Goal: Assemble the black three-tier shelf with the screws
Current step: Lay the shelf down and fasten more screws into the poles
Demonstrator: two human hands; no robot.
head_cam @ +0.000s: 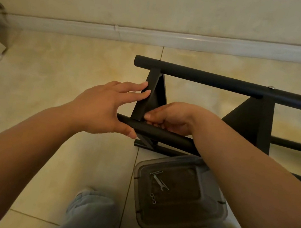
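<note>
**Black metal shelf frame steadied by two hands on a tiled floor**

Black powder-coated metal filled the middle and right of the frame. At centre, the left hand point(105, 106) lay with straight, spread fingers point(140, 85) pressed flat against the end shelf panel point(151, 98), its thumb touching the near tube point(160, 133) below. Just to the right, the right hand point(166, 118) had its fingers curled where panel met tube; whether they pinched a screw could not be told, since the fingertips hid it.

The shelf point(229, 85) lay on its side, running from centre to the right edge, on beige floor tiles point(52, 78).

To do this step well, I judged the left hand should keep the panel square against the tube, so any screw starts straight by hand before tightening.

Counted: two hands; two shelf panels visible, a third not seen; three long tubes plainly visible.

At lower centre sat one clear plastic container point(178, 193), holding one small spanner point(161, 183) and about three small nuts point(153, 198). Denim-clad legs point(90, 216) filled the bottom edge.
</note>
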